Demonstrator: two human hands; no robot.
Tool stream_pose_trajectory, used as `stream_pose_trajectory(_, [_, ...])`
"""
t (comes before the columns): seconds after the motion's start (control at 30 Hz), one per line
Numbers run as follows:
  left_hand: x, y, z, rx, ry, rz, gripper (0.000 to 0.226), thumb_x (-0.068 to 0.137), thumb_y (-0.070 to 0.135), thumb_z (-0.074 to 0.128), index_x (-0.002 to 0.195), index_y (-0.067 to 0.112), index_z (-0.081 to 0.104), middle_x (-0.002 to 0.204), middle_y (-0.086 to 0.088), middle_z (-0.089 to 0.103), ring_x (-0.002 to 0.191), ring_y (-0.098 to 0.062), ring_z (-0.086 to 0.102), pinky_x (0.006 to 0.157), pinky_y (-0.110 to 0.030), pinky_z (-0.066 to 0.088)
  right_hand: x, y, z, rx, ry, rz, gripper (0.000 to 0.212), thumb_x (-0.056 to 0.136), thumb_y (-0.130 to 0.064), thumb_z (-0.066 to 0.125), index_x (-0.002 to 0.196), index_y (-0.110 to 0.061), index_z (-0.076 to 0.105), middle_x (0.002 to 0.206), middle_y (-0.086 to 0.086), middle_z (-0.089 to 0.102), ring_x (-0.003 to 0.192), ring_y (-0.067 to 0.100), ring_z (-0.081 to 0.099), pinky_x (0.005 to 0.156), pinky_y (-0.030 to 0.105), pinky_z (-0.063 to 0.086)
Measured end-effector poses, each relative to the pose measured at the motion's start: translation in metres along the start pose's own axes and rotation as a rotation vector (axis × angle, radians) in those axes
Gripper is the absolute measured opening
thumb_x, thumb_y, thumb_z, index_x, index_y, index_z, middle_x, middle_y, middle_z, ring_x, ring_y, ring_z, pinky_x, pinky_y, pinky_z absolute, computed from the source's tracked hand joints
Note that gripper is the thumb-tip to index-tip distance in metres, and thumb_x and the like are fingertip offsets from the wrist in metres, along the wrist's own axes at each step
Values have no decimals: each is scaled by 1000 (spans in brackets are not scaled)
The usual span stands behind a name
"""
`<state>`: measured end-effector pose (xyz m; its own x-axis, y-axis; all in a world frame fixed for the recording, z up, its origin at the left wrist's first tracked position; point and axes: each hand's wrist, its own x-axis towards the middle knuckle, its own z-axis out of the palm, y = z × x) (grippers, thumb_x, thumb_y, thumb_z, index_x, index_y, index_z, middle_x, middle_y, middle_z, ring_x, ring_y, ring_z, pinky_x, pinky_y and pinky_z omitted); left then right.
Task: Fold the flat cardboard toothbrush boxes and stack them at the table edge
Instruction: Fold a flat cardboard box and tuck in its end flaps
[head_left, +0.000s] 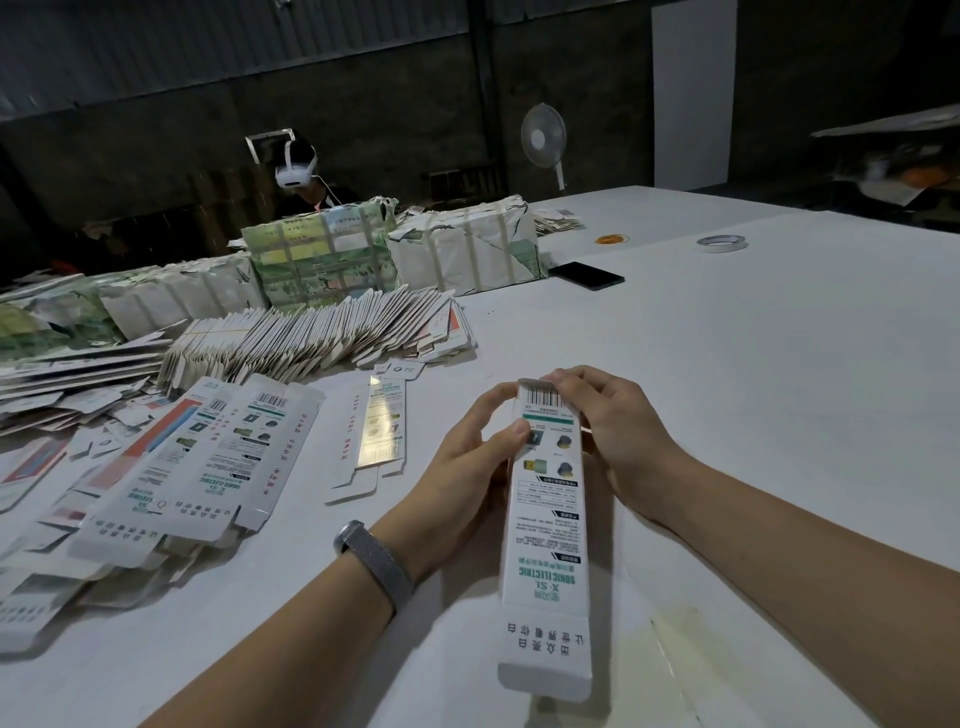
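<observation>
Toothbrush box (545, 525) held above the tabletop's near edge, long axis running away from the viewer, barcode end far, printed flap end near and open. Left hand (467, 467) grips its far left side, thumb pressed on the printed face, fingers curled behind. Right hand (613, 431) pinches the far end at the barcode, fingers curled over the top edge. Grey band (376, 558) on the left wrist. Left of the hands, flat boxes (208, 457) lie overlapping on the white table (753, 364); one partly folded blank (371, 431) sits apart, nearer the hands. Beyond, a fanned row of blanks (322, 332), then taped bundles (322, 254). Toward the far right: black phone (586, 275), tape roll (722, 242).
</observation>
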<state>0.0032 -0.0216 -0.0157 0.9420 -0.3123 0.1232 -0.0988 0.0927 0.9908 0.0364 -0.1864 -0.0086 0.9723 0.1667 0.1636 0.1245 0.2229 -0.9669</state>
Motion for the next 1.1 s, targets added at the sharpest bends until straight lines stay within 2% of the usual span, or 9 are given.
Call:
stream_pose_trajectory(0.17, [-1,0,0,32,-7,-4,41,99,29,58,139,28,49,113,-17,74,89,-25,72,74,-33,58,3,1,-4,21,17,40,34,95,-6,56,70,-23,72,73,4,72,62,15,67,54,26,52])
stream_pose_trajectory(0.33, [-1,0,0,78,9,0,49,97,31,62,142,26,46,115,-19,73,89,-26,72,75,-33,57,3,3,-4,-6,20,52,34,95,-7,57,70,-24,73,75,6,73,65,21,70,56,31,56])
stream_pose_trajectory(0.43, [-2,1,1,110,-23,3,50,93,31,57,141,26,46,118,-22,72,92,-30,71,78,-37,57,4,-1,-6,-17,23,74,21,92,-8,65,71,-13,66,70,10,71,60,25,70,53,30,55])
stream_pose_trajectory(0.53, [-2,2,2,111,-33,5,46,98,29,60,141,24,47,118,-24,71,90,-28,70,77,-35,58,4,-2,-7,-33,24,75,15,92,-9,67,77,-8,65,68,8,71,59,23,70,48,26,52])
stream_pose_trajectory(0.67, [-3,3,2,130,-23,22,41,99,27,58,139,22,50,110,-16,73,85,-21,70,74,-30,56,3,0,-4,-37,14,65,13,93,-6,64,82,-9,70,71,8,71,62,22,69,55,29,56])
stream_pose_trajectory(0.77, [-4,4,2,171,-14,31,42,94,28,50,136,24,52,106,-12,73,82,-19,68,72,-28,55,2,0,-4,-28,5,60,20,93,-5,64,79,-13,75,74,11,73,63,22,70,57,30,56])
stream_pose_trajectory(0.87, [-4,4,1,215,-12,45,30,107,18,44,134,28,52,106,-14,74,81,-17,68,69,-25,55,2,0,-5,-18,-4,59,23,92,-4,65,76,-15,78,77,13,74,66,23,71,57,29,56])
stream_pose_trajectory(1.0, [-5,3,1,227,-10,41,35,108,11,37,134,29,53,113,-12,74,89,-17,69,75,-27,57,3,-1,-6,-16,-18,77,22,92,-6,65,78,-15,79,79,12,75,69,22,72,60,28,56])
stream_pose_trajectory(1.1, [-3,3,2,215,16,41,38,102,22,43,139,23,52,118,-10,73,98,-18,70,80,-27,55,3,-2,-6,5,-24,84,25,92,-5,64,76,-16,79,78,10,74,68,20,71,58,25,55])
